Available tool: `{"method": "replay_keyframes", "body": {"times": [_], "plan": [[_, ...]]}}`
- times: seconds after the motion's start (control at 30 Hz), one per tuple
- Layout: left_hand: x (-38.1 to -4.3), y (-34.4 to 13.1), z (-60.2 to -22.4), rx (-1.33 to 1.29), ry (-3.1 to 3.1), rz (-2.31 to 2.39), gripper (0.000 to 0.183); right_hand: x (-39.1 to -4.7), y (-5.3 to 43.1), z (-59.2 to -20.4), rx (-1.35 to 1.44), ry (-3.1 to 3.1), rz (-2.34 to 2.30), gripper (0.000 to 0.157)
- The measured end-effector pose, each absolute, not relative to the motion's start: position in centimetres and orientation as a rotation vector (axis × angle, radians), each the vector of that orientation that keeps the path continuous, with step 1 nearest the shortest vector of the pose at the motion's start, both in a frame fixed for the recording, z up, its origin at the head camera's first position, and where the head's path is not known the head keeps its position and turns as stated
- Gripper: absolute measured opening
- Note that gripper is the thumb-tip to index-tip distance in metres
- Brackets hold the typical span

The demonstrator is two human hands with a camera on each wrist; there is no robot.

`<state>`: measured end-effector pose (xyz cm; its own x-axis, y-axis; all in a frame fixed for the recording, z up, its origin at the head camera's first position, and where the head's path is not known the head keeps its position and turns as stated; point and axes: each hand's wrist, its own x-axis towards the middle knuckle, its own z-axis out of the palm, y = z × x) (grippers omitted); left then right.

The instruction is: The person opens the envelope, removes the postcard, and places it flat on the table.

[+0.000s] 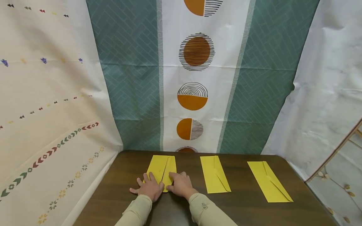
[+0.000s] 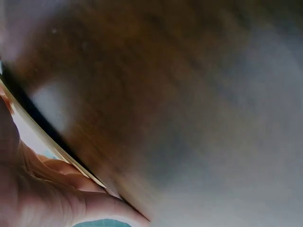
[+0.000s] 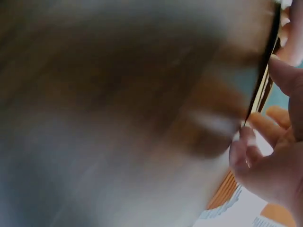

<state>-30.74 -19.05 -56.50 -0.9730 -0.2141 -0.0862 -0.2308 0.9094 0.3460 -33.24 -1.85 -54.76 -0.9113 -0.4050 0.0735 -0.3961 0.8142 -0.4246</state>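
A yellow envelope point(image 1: 159, 163) lies flap side up on the brown table, its seam running lengthwise. My left hand point(image 1: 150, 189) rests on its near left part, fingers spread and fairly straight, some reaching past the edge onto the table. At the envelope's right edge, my right hand point(image 1: 181, 185) touches the paper with its index finger and thumb, while the other fingers bend loosely. The left wrist view shows the envelope edge-on beside the left thumb point(image 2: 111, 206). In the right wrist view, the right fingers point(image 3: 265, 127) meet the thin edge low over the tabletop.
Two more yellow envelopes lie to the right, a middle one point(image 1: 213, 174) and a far right one point(image 1: 268, 182). The dark brown table point(image 1: 243, 207) ends at a patterned curtain point(image 1: 135, 94) behind, with light cloths on both sides.
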Motion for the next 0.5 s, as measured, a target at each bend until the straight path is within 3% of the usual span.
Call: {"method": "replay_keyframes", "body": {"times": [0.3,0.5], "plan": [[-30.5,-19.0,-56.0,-0.356,3.043,0.579,0.083,-34.1,-1.2,-54.0,-0.385,2.224,-1.646,0.055],[-30.5,-19.0,-56.0,-0.378,3.031,0.599,0.084,-34.4,-0.8,-54.4,-0.157,1.835,-1.874,0.079]]}}
